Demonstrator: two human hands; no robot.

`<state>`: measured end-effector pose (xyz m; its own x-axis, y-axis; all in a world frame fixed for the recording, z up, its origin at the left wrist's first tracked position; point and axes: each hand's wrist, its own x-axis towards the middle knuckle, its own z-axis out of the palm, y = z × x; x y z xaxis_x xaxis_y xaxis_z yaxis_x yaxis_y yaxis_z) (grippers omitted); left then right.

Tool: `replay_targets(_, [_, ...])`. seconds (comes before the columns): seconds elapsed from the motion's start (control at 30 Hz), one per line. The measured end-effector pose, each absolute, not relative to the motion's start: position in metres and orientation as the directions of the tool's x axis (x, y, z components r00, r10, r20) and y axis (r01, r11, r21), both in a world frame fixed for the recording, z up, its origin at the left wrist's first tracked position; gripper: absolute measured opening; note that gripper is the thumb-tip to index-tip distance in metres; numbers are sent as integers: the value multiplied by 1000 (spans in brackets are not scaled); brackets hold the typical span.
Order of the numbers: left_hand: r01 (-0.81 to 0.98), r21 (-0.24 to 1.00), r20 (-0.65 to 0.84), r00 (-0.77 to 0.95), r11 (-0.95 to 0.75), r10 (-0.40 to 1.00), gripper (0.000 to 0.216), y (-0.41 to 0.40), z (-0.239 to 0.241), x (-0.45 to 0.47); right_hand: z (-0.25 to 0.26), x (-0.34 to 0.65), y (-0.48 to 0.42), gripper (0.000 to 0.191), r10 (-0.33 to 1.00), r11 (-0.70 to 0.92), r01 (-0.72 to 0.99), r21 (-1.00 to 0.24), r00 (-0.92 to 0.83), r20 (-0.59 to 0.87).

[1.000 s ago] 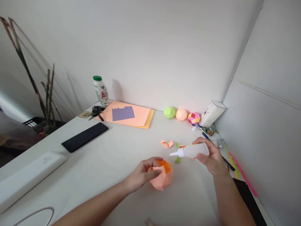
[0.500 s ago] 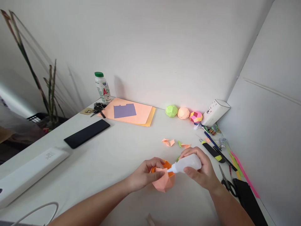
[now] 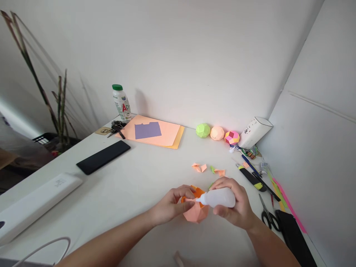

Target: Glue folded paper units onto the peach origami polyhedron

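My left hand (image 3: 170,205) grips a peach and orange folded-paper ball (image 3: 197,212) that rests on the white table (image 3: 133,185); the ball is open at the top. My right hand (image 3: 236,207) is wrapped round a white glue bottle (image 3: 218,198) held sideways, its nozzle touching the ball's open rim. Just beyond the hands lie small folded paper pieces (image 3: 199,167), peach and green.
Three finished paper balls (image 3: 217,133) and a white box (image 3: 255,132) stand at the back wall. Pens, a cutter (image 3: 251,178) and scissors (image 3: 267,217) lie at the right. Coloured sheets (image 3: 151,132), keys, a bottle (image 3: 121,103) and a black phone (image 3: 103,157) lie at the left.
My right hand brought the glue bottle down and left from above the table until its nozzle met the ball's opening. My left hand kept its hold on the ball.
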<state>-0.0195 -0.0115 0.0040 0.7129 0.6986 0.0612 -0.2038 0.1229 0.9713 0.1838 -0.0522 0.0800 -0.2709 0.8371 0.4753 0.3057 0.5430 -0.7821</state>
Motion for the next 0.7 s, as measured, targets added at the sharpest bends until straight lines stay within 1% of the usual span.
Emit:
replay_targets(0.3, [-205,964,26,705,168,708,22,-12,3,-19,84,185,-54,39,795,605,372,-704,-317,517])
replay_targets(0.47, [-210,963,28,704,171,709,25,-12,7,-19,85,184,-53,40,747,664,363,-653,-329,577])
replay_targets(0.7, [-206,961,13,695,182,718,24,-13,6,-18,88,185,-53,37,723,691,381,-614,-352,595])
